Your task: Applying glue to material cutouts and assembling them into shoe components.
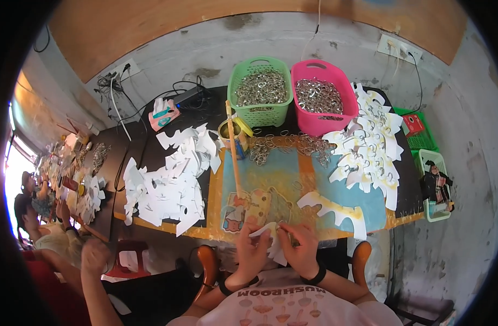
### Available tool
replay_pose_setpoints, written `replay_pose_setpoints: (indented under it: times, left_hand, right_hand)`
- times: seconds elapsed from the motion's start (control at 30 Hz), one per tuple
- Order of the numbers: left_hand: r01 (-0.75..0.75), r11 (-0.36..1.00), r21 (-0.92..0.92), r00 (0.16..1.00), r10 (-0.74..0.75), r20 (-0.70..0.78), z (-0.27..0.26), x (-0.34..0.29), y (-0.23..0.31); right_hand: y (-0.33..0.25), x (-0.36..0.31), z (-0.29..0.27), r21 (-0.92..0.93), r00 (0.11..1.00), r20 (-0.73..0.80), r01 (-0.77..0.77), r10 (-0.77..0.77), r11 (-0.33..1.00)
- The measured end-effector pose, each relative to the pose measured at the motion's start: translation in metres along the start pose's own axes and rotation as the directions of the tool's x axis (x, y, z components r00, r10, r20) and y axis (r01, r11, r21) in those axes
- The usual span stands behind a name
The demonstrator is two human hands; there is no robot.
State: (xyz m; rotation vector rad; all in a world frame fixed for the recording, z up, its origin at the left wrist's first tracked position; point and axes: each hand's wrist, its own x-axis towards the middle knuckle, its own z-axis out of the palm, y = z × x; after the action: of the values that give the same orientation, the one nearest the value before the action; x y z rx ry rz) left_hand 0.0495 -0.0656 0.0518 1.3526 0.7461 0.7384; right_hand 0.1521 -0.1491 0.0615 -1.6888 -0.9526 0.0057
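Observation:
Close to the table's front edge, my left hand (252,247) pinches a white paper cutout (277,253) that is bent and hangs down between my hands. My right hand (298,245) is closed at the same cutout's upper edge, thumb and fingertips together. A small glint shows at those fingertips; whether it is a metal ring I cannot tell. Just beyond my hands lies a cartoon-printed sheet (260,205) on the blue, yellow-stained mat (328,182). To the right, a curved white cutout (336,209) with yellowish smears rests on the mat.
Green (264,116) and pink (319,127) baskets of metal rings stand at the back. Loose rings (261,154) lie before them, beside a tin (240,145) with a long stick (234,163). White cutouts pile up left (170,190) and right (363,152). A co-worker's hand (95,254) is at left.

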Motion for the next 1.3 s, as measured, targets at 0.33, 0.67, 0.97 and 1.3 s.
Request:
replay_pose_setpoints:
  times: [0.33, 0.67, 0.97, 1.3]
  left_hand:
    - [0.131, 0.825, -0.55, 0.813, 0.228, 0.536, 0.012, -0.002, 0.021]
    - [0.097, 0.97, -0.221, 0.952, -0.026, 0.304, -0.037, -0.014, -0.022]
    - [-0.564, 0.647, 0.513, 0.807, 0.298, 0.511, -0.059, 0.036, -0.014]
    - [-0.584, 0.646, 0.492, 0.762, 0.227, 0.606, -0.066, 0.049, -0.027]
  right_hand:
    - [-0.044, 0.037, -0.07, -0.159, 0.998, 0.066, -0.009, 0.02, 0.987]
    - [0.009, 0.014, 0.005, -0.229, 0.889, 0.45, 0.21, -0.088, 0.95]
    - [0.018, 0.005, 0.027, -0.129, 0.836, 0.545, 0.159, -0.064, 0.979]
    - [0.025, -0.008, 0.023, -0.17, 0.865, 0.478, 0.262, -0.153, 0.95]
